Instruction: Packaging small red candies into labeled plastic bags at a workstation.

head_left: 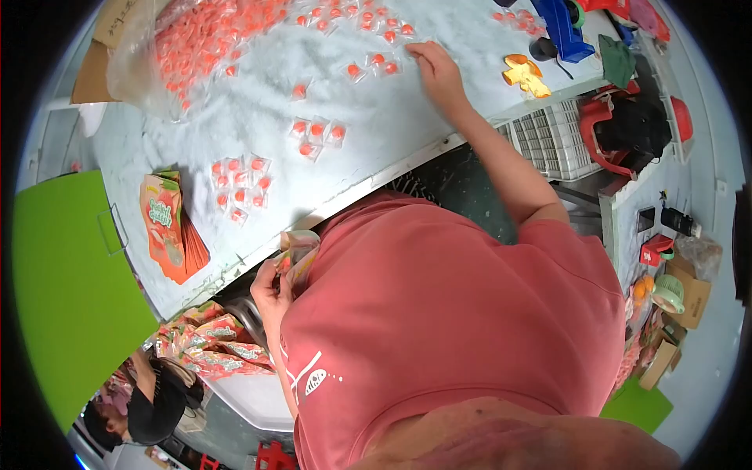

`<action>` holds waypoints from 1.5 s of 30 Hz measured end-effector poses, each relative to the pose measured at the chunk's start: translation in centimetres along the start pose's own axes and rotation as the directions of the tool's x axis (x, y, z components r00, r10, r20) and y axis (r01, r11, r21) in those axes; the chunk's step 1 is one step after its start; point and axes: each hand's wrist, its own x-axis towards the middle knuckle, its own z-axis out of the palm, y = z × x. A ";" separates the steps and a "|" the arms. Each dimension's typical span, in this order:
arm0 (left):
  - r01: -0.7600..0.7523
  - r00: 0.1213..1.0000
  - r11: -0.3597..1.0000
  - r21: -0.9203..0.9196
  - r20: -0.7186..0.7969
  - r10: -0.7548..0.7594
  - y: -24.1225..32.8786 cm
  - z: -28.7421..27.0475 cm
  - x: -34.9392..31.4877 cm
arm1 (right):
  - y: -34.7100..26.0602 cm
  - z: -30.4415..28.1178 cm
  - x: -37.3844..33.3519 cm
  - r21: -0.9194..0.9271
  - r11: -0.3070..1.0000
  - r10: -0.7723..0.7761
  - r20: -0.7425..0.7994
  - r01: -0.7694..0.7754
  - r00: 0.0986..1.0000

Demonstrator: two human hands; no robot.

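Observation:
My left hand (272, 288) is closed on the edge of a printed packaging pouch (301, 249), held against my body just off the table's front edge. Over the table, my right hand (439, 69) reaches forward with its fingers extended; nothing shows in it. Just left of its fingertips lie a few orange-red candies (377, 59) in clear wrappers. Closer to me are two small groups of the same candies, a compact one (316, 130) and a larger one (240, 180). A single wrapped candy (298, 91) lies behind them.
A big clear bag (141, 74) spills a heap of wrapped candies (211, 39) at the far left. Flat orange pouches (168, 227) are stacked at the left. Filled pouches (211, 341) sit below. Orange peel (526, 75) and a blue tape dispenser (565, 31) lie right; another person (160, 399) is lower left.

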 end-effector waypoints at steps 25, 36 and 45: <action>0.032 0.992 0.999 0.031 -0.125 -0.028 0.7 0.3 -1.3 | -7.3 13.1 0.8 0.146 0.879 -0.433 0.642 0.454 0.633; 0.050 0.993 0.999 0.015 -0.106 -0.048 1.6 0.0 -0.7 | -11.6 16.3 -1.3 0.499 0.865 -0.255 0.532 -0.056 0.807; 0.088 0.987 0.996 -0.009 -0.137 -0.088 1.0 -0.2 -1.0 | -10.1 17.2 -0.1 0.453 0.875 -0.393 0.458 0.172 0.797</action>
